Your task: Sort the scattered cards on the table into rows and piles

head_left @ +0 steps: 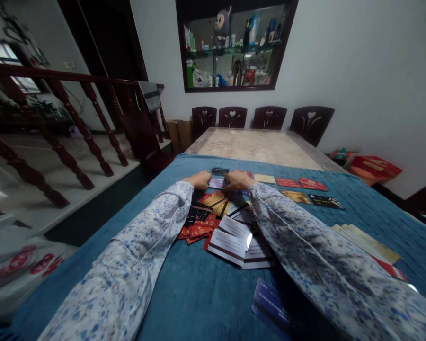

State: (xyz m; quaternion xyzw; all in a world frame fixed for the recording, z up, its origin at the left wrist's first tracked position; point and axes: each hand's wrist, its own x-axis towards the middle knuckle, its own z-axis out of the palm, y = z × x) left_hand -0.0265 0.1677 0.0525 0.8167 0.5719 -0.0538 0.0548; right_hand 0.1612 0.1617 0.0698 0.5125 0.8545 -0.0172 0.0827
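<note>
A pale card (217, 183) lies on the blue cloth between my two hands. My left hand (199, 180), fingers closed, grips its left edge. At its right edge is my right hand (238, 180), also with closed fingers. Just beyond sits a black card (220, 171). Nearer to me is a loose pile: gold cards (218, 203), black cards (198, 213), red cards (200, 228) and white cards with a dark stripe (230, 241). My right sleeve hides part of this pile.
Right of my hands lie a cream card (264, 178), red cards (313, 184), a gold card (295, 196) and a black card (325, 201). A cream stack (369, 244) and a blue card (270, 305) are nearer. Chairs (233, 117) line the table's far end.
</note>
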